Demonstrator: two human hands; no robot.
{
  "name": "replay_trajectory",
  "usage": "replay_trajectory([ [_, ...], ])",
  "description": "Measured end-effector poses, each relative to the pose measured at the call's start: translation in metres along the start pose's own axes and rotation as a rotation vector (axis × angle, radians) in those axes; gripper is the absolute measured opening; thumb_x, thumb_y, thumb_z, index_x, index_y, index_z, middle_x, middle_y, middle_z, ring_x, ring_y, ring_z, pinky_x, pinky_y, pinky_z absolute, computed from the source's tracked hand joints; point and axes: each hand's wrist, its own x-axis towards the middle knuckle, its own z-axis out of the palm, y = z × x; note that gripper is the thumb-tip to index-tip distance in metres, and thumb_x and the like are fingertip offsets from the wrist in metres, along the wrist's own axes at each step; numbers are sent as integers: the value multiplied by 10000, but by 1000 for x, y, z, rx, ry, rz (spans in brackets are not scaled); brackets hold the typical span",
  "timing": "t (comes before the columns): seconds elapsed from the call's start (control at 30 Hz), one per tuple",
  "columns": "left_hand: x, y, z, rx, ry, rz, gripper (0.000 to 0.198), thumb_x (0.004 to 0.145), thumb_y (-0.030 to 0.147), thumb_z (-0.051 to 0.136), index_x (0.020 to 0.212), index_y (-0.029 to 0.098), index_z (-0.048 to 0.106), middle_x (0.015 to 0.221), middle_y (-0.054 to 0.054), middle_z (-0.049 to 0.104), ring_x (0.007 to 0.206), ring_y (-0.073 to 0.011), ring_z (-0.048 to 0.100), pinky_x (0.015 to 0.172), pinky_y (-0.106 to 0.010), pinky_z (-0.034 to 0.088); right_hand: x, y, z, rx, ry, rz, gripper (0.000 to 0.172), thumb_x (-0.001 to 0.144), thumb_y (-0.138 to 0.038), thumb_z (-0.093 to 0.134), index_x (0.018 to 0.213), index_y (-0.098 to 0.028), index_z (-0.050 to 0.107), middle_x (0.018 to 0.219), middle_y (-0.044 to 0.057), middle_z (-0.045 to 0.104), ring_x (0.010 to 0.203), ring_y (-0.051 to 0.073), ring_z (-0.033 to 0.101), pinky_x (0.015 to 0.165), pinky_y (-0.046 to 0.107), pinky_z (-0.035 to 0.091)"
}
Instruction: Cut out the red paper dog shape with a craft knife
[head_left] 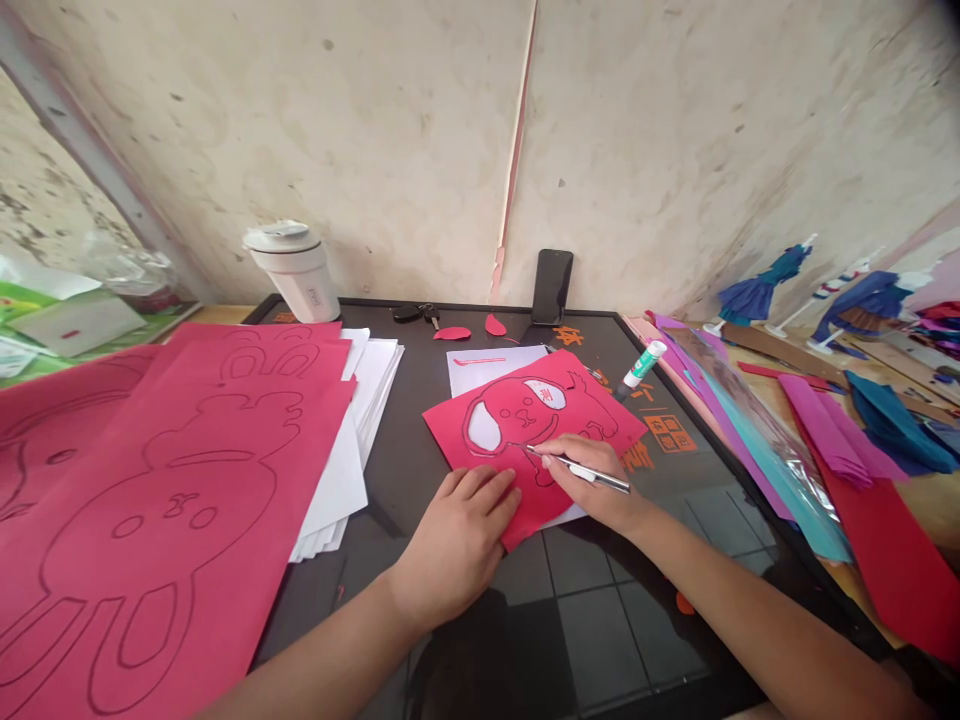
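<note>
A red sheet of paper point(517, 495) with a rabbit drawn in dark outline lies at an angle on the black table. Two ear-shaped holes are cut through it, and white paper point(469, 370) shows underneath. My left hand point(461, 535) rests on its near-left edge, fingers laid on the paper and holding nothing. In my right hand point(596, 480) is a slim silver craft knife point(600, 475), gripped like a pen. Its tip meets the sheet near the rabbit's chin line. Two red cut-out pieces point(452, 333) lie beyond the sheet.
Large red sheets with rabbit drawings point(225, 480) cover the left side, over stacked white paper point(337, 490). Behind stand a white cup point(296, 275), keys point(420, 314) and a phone point(552, 288). A glue stick point(643, 364) stands right of the sheet; coloured papers point(750, 440) lie farther right.
</note>
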Motion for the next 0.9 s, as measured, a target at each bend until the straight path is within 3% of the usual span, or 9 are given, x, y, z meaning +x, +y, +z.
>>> replay_trajectory([
  [0.23, 0, 0, 0, -13, -39, -21, 487, 783, 73, 500, 1242, 153, 642, 1379, -104, 590, 1159, -316, 547, 946, -475, 459, -1, 4, 4, -56, -6, -56, 197, 927, -205, 536, 1013, -239, 710, 903, 54, 754, 808, 187, 719, 754, 321, 580],
  [0.4, 1, -2, 3, -30, -129, -19, 594, 812, 118, 517, 1405, 150, 517, 1518, -108, 445, 1401, -338, 372, 1137, -531, 311, -2, 4, 6, -169, -11, -174, 230, 916, -130, 511, 1021, -224, 692, 898, 66, 751, 828, 191, 715, 765, 322, 584],
  [0.57, 3, -3, 5, -52, -227, -55, 608, 832, 144, 508, 1439, 152, 479, 1557, -107, 382, 1433, -326, 336, 1182, -525, 256, -1, 4, 7, -218, 24, -304, 232, 914, -87, 494, 1004, -202, 675, 821, 58, 733, 739, 174, 693, 682, 300, 578],
  [0.7, 3, -2, 5, -60, -225, -60, 605, 833, 149, 505, 1437, 157, 478, 1556, -105, 383, 1439, -321, 328, 1185, -533, 257, -2, 6, 7, -240, 48, -339, 207, 909, -87, 506, 958, -208, 666, 769, 45, 713, 679, 162, 672, 631, 285, 563],
  [0.9, 3, -3, 5, -61, -202, -54, 598, 828, 153, 509, 1426, 154, 492, 1548, -109, 398, 1430, -323, 344, 1180, -533, 267, -4, 9, 7, -237, 47, -349, 208, 902, -88, 508, 984, -201, 663, 798, 55, 724, 719, 169, 685, 669, 294, 577],
])
